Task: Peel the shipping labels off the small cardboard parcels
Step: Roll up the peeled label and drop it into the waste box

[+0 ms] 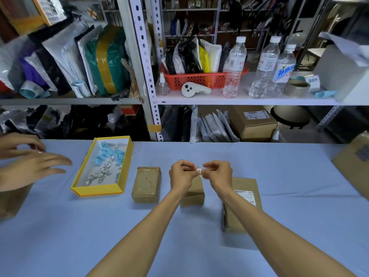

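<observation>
Three small brown cardboard parcels lie on the blue table. The left parcel [147,184] has a bare top with label residue. Above the middle parcel [193,193], my left hand [182,174] and my right hand [218,173] both pinch a small crumpled white label scrap [199,171] between them. The right parcel [242,204] carries a white shipping label [246,196], partly hidden by my right forearm.
A yellow open box [121,166] with crumpled label bits and blue scraps sits at left. Another person's hands [30,162] hover at the far left over a brown box [12,202]. A large carton [355,166] stands at the right edge. Shelving rises behind the table.
</observation>
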Tool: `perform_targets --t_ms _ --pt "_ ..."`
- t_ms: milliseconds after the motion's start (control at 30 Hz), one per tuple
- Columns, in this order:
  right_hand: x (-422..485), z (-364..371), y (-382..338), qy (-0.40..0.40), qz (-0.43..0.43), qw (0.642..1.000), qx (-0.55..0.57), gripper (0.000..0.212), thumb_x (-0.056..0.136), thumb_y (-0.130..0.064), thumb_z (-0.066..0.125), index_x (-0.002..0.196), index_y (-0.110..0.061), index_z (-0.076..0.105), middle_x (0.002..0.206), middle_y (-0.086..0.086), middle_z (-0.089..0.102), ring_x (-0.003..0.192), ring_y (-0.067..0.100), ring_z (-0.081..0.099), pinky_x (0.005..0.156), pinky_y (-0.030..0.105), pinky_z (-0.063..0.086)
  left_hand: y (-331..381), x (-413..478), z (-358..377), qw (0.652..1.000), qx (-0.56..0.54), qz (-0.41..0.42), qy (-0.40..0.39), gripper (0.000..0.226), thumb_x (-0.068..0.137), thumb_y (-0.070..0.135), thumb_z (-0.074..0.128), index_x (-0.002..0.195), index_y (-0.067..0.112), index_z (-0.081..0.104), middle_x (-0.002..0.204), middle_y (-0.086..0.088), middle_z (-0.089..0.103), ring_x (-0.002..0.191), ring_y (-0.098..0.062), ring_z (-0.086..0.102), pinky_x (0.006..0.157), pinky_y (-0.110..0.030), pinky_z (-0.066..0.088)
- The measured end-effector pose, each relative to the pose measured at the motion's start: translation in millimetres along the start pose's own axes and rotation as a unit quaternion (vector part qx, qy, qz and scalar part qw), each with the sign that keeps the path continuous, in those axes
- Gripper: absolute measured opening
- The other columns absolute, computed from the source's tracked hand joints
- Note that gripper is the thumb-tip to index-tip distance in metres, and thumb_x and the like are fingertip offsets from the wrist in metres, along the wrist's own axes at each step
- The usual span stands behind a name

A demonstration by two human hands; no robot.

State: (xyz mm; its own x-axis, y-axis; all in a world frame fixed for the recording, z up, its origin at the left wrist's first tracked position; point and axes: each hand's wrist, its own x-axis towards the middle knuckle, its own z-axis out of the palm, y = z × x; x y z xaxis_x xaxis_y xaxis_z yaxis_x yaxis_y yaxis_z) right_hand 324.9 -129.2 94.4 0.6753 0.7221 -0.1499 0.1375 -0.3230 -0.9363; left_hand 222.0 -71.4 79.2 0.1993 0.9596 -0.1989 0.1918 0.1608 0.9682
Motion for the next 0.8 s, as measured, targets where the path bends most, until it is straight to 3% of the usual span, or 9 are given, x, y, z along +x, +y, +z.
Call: perform_targets --t_ms 133,233,400,467,567,667,800 --pt "1.0 3.5 -3.7 0.028 -0.005 0.998 -0.058 0.016 0.067 0.003 0.072 0.074 -0.012 0.071 0.069 0.007 0.07 0.071 0.023 0.07 0.073 0.036 0.059 0.7 -5.7 9.2 0.997 0.054 0.055 0.0 0.028 0.067 0.001 0.081 0.067 0.017 0.059 0.074 -0.007 0.071 0.071 -0.016 0.069 0.064 -0.023 0.057" --pt "1.2 3.0 -4.1 0.066 0.017 0.996 -0.049 0.016 0.067 0.003 0.071 0.072 -0.013 0.071 0.071 0.004 0.07 0.075 0.022 0.069 0.076 0.038 0.058 6.3 -3.9 13.4 0.995 0.064 0.072 -0.031 0.018 0.069 0.002 0.08 0.072 0.013 0.065 0.075 -0.007 0.072 0.071 -0.014 0.07 0.063 -0.018 0.056" --pt "3.9 -20.6 -6.0 0.137 0.053 0.989 0.004 0.01 0.073 -0.003 0.068 0.073 -0.012 0.071 0.072 0.003 0.071 0.08 0.023 0.07 0.08 0.038 0.058 20.4 -10.8 37.3 0.989 0.066 0.078 -0.108 0.015 0.075 -0.003 0.07 0.076 0.012 0.067 0.07 0.003 0.069 0.061 0.005 0.065 0.061 -0.011 0.051" --pt "3.3 -37.5 -4.5 0.164 0.076 0.983 0.032 0.006 0.071 -0.009 0.076 0.075 -0.009 0.07 0.073 0.006 0.072 0.078 0.023 0.071 0.079 0.037 0.058 20.8 -12.6 52.6 0.986 0.042 0.074 -0.147 0.026 0.075 -0.01 0.065 0.072 0.016 0.064 0.071 0.002 0.07 0.066 0.0 0.067 0.067 -0.018 0.054" --pt "2.2 -69.5 4.5 0.185 0.132 0.971 0.077 0.017 0.065 -0.008 0.084 0.075 -0.008 0.07 0.075 0.01 0.073 0.077 0.024 0.072 0.077 0.036 0.059 25.6 -15.2 75.9 0.98 0.007 0.046 -0.196 0.026 0.071 -0.014 0.067 0.078 0.011 0.064 0.076 -0.005 0.072 0.079 -0.018 0.071 0.077 -0.031 0.058" --pt "4.9 -100.6 7.9 0.18 0.163 0.968 0.064 0.019 0.061 0.0 0.084 0.071 -0.009 0.07 0.08 0.01 0.073 0.076 0.024 0.072 0.073 0.032 0.059 38.4 -14.4 98.5 0.973 0.023 0.038 -0.228 0.025 0.072 -0.013 0.066 0.089 0.005 0.064 0.083 -0.007 0.073 0.084 -0.019 0.071 0.078 -0.029 0.058" --pt "4.1 -134.2 2.7 0.202 0.139 0.969 0.018 0.01 0.068 0.001 0.073 0.068 -0.008 0.072 0.072 0.009 0.073 0.072 0.023 0.073 0.077 0.039 0.061 52.1 -10.5 129.5 0.946 0.127 0.112 -0.276 0.023 0.079 -0.008 0.058 0.09 0.01 0.068 0.091 -0.003 0.07 0.086 -0.014 0.065 0.076 -0.023 0.052"
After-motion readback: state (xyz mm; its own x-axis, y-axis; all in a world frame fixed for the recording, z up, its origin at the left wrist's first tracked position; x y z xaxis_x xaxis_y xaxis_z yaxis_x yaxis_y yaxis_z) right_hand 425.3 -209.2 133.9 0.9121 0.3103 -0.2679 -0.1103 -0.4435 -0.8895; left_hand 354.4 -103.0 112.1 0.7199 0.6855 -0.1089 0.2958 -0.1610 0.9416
